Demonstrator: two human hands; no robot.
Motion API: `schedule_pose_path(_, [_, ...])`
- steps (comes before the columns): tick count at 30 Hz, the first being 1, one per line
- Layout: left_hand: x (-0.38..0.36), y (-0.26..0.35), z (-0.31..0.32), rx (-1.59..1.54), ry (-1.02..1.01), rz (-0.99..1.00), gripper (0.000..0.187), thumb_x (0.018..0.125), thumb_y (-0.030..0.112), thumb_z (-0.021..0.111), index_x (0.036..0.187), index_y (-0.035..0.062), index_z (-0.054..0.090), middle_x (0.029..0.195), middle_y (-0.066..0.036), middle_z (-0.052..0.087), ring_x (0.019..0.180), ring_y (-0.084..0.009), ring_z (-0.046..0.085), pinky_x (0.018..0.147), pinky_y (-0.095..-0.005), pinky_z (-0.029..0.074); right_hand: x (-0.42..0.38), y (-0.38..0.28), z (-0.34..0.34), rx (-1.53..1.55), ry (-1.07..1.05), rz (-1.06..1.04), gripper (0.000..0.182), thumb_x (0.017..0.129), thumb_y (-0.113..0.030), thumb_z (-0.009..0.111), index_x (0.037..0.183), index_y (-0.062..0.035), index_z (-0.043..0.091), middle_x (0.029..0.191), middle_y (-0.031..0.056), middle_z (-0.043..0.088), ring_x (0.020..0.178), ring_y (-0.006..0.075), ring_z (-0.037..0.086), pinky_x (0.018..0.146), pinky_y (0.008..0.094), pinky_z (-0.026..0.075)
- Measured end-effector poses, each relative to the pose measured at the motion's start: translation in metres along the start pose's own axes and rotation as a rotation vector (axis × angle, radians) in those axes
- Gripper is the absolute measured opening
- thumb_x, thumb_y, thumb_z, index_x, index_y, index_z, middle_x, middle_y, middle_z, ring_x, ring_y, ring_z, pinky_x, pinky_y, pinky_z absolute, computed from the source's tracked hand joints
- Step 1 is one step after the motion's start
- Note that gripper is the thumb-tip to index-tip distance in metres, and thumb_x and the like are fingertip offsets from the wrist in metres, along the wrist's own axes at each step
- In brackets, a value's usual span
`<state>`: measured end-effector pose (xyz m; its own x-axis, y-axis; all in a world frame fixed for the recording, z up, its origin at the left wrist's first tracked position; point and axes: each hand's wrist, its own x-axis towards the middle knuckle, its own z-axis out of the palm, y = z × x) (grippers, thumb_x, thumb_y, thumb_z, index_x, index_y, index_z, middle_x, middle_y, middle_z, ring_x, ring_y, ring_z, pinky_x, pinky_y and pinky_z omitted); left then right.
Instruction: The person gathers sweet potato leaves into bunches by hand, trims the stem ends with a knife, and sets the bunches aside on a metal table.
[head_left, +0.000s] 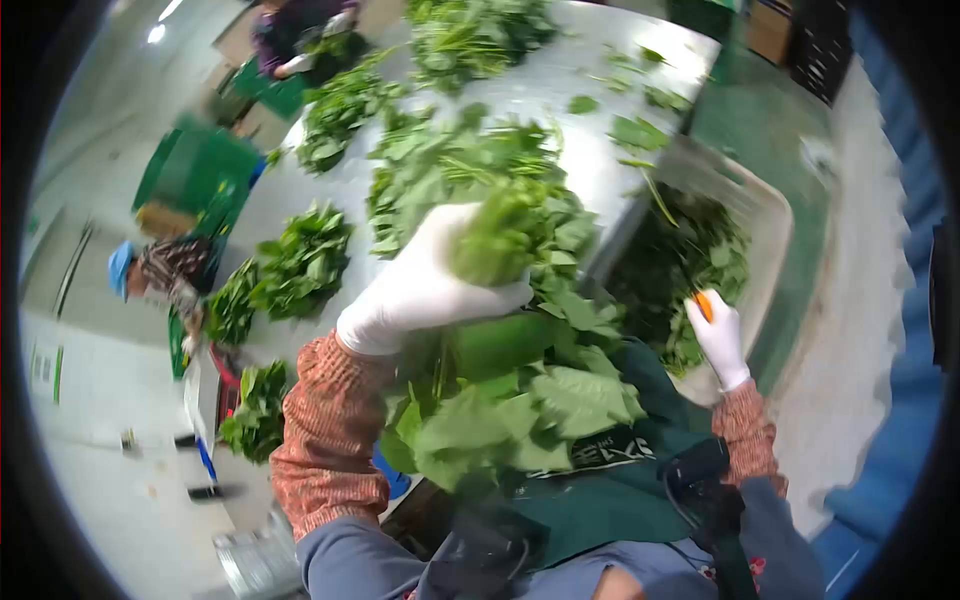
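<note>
Bunch in my left hand: my gloved left hand (pixel 425 285) is wrapped around a bunch of leafy greens (pixel 510 235), fingers pressed together on the stems, at the centre of the frame.
Right hand: my gloved right hand (pixel 718 340), right of centre, pinches a small orange tool (pixel 704 304); too blurred to say what it is.
Below my hands: more loose leaves (pixel 520 410) lie against my green apron (pixel 600 490).
Tub: a pale tub (pixel 770 215) at right holds dark leaves.
Table: a white table (pixel 560 95) stretches to the top of the frame, with piles of greens (pixel 300 265) across it.
Others: one person (pixel 165 270) at left, another (pixel 290 40) at upper left.
Risk: as I judge it, the bunch is bulky for one hand; loosening my fingers could spill leaves off the table edge.
</note>
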<state>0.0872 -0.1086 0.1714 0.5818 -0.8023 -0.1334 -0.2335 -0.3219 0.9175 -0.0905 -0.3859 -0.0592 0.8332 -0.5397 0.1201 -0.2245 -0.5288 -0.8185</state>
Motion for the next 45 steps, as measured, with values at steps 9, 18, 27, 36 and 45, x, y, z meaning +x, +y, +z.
schedule_pose_path(9, [-0.104, -0.060, -0.078, 1.510, 0.592, 0.045, 0.025, 0.058, 0.007, 0.068, 0.077, 0.0056, 0.053, 0.072, -0.013, 0.057, 0.070, -0.0343, 0.058, 0.064, -0.0423, 0.044, 0.022, -0.051, 0.027, 0.028, -0.162, -0.106, 0.014, 0.089, -0.011, 0.062, 0.086, 0.0010, 0.055, 0.063, 0.0110, 0.053, 0.054, 0.0140, 0.047, 0.051, 0.0307, 0.039])
schedule_pose_path(18, [-0.144, -0.080, -0.083, 1.490, 0.702, -0.230, 0.036, 0.059, 0.014, 0.072, 0.089, 0.0049, 0.056, 0.077, -0.011, 0.056, 0.075, -0.0299, 0.058, 0.069, -0.0383, 0.044, 0.033, -0.219, 0.120, 0.321, -0.309, -0.612, 0.014, 0.081, -0.003, 0.066, 0.093, -0.0001, 0.059, 0.073, 0.0134, 0.061, 0.061, 0.0220, 0.060, 0.058, 0.0295, 0.047])
schedule_pose_path(27, [-0.172, -0.083, -0.083, 1.523, 0.736, -0.258, 0.037, 0.059, 0.012, 0.071, 0.091, 0.0031, 0.055, 0.078, -0.010, 0.053, 0.077, -0.0291, 0.055, 0.072, -0.0385, 0.043, 0.019, -0.287, 0.212, 0.244, -0.484, -0.735, 0.015, 0.080, -0.010, 0.068, 0.091, -0.0029, 0.062, 0.075, 0.0166, 0.061, 0.066, 0.0332, 0.063, 0.059, 0.0341, 0.049])
schedule_pose_path(36, [-0.182, -0.089, -0.092, 1.502, 0.662, -0.112, 0.026, 0.064, 0.016, 0.067, 0.084, 0.0050, 0.054, 0.073, -0.008, 0.051, 0.070, -0.0263, 0.054, 0.071, -0.0368, 0.045, 0.047, -0.340, 0.209, 0.884, -1.161, -0.233, 0.030, 0.087, -0.007, 0.064, 0.117, -0.0023, 0.061, 0.080, -0.0034, 0.056, 0.069, 0.0029, 0.048, 0.062, 0.0201, 0.042])
schedule_pose_path(45, [-0.222, -0.096, -0.101, 1.159, 0.649, -0.317, 0.038, 0.058, 0.014, 0.076, 0.091, 0.0068, 0.057, 0.078, -0.010, 0.056, 0.074, -0.0292, 0.058, 0.072, -0.0372, 0.046, 0.037, -0.313, 0.231, 0.522, -1.116, -0.457, 0.007, 0.081, -0.004, 0.065, 0.087, 0.0008, 0.063, 0.070, 0.0007, 0.056, 0.062, 0.0051, 0.049, 0.057, 0.0236, 0.042])
